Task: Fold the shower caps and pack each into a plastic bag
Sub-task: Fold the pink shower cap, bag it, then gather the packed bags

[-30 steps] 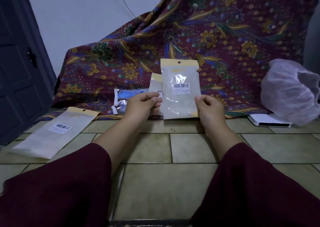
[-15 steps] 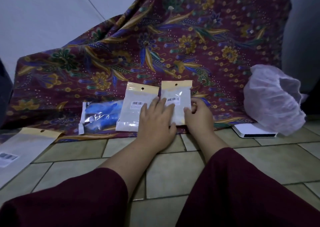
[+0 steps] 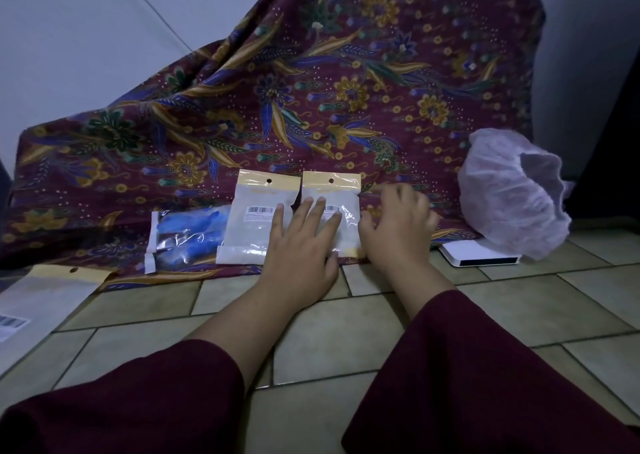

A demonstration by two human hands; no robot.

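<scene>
Three packed bags [image 3: 258, 223] lie side by side on the cloth [image 3: 311, 107], the loose shower cap [image 3: 512, 194] well right.

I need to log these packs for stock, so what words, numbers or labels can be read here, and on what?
White barcode sticker on the middle yellow-topped clear bag: bars show, print too small to read.
White barcode sticker on the right yellow-topped clear bag, partly under the left hand: unreadable.
Barcode sticker on the flat yellow-topped bag on the tiled floor: blurred.
Yellow header strips: faint print, illegible.
No readable text.
</scene>
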